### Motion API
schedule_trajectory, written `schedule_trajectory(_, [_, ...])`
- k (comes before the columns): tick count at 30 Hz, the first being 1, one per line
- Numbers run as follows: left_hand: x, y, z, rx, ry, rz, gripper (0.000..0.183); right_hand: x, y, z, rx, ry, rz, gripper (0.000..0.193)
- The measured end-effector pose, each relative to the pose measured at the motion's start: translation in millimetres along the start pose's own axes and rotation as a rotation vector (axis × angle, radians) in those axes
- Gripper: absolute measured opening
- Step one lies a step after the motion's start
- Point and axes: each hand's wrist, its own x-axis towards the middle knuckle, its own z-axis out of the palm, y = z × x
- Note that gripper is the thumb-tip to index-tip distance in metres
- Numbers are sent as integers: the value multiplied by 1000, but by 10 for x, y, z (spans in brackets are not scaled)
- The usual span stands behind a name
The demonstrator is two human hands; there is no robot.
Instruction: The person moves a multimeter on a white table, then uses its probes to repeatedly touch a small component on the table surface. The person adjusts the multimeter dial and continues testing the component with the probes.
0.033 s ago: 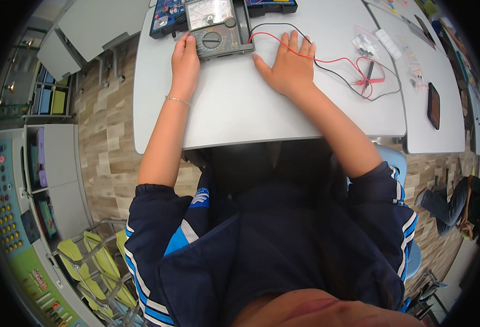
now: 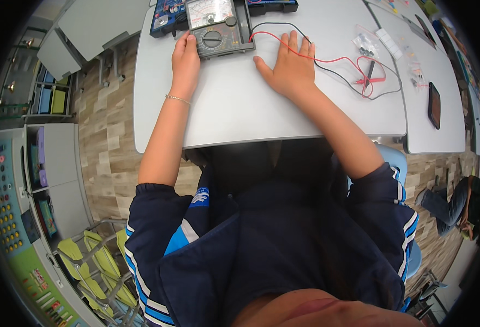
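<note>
An analog multimeter [image 2: 214,39] with a dial face and a round selector knob sits at the far side of the white table [image 2: 240,109]. My left hand [image 2: 186,61] grips its left edge, the fingers partly hidden behind the case. To the right of the meter, my right hand [image 2: 292,68] lies palm down on the tabletop with fingers stretched. A red test lead [image 2: 330,59] and a black test lead [image 2: 283,23] run from the meter across to the right, passing at my right fingertips. Their probes [image 2: 370,79] lie crossed on the table.
Blue cases with parts [image 2: 167,19] stand behind the meter. Farther right are a small plastic bag of components [image 2: 364,43], a white block [image 2: 388,43] and a dark phone [image 2: 434,106] on the adjoining table. Green folding chairs [image 2: 101,256] stand at the lower left; a person [image 2: 453,204] is at the right.
</note>
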Motion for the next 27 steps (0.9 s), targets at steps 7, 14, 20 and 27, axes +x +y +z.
schedule_trajectory(7, [-38, 120, 44, -39, 15, -78, 50, -457, 127, -124, 142, 37, -291, 88])
schedule_trajectory(14, [69, -4, -24, -128, -9, -93, 50, -849, 119, -402, 229, 26, -513, 76])
schedule_trajectory(20, [65, 4, -56, -290, -31, -42, 51, -875, 114, -441, 317, 16, -486, 77])
schedule_trajectory(27, [-206, 148, -53, 97, 53, 261, 50, -894, 167, -404, 356, 61, -467, 73])
